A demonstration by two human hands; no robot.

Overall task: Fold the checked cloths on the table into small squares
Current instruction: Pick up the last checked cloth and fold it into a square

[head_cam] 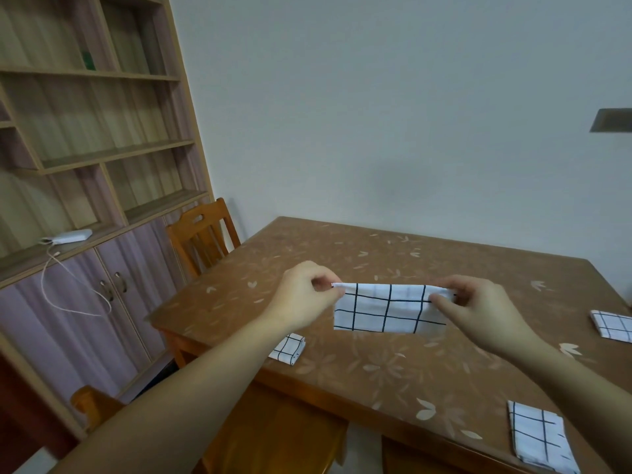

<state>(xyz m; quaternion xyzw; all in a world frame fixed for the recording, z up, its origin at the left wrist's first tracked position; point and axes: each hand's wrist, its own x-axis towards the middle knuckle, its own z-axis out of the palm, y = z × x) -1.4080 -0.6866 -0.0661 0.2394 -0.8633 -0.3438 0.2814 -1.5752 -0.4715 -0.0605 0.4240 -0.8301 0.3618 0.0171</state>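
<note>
A white cloth with black checks hangs above the table as a folded strip, stretched flat between my hands. My left hand pinches its upper left corner. My right hand pinches its upper right corner. Three more checked cloths lie folded on the table: a small one near the left edge partly behind my left forearm, one at the near right, and one at the far right edge of the view.
The brown table has a leaf-patterned cover. One wooden chair stands at its far left corner, another sits close below my left arm. A shelf cabinet with a white power bank fills the left wall.
</note>
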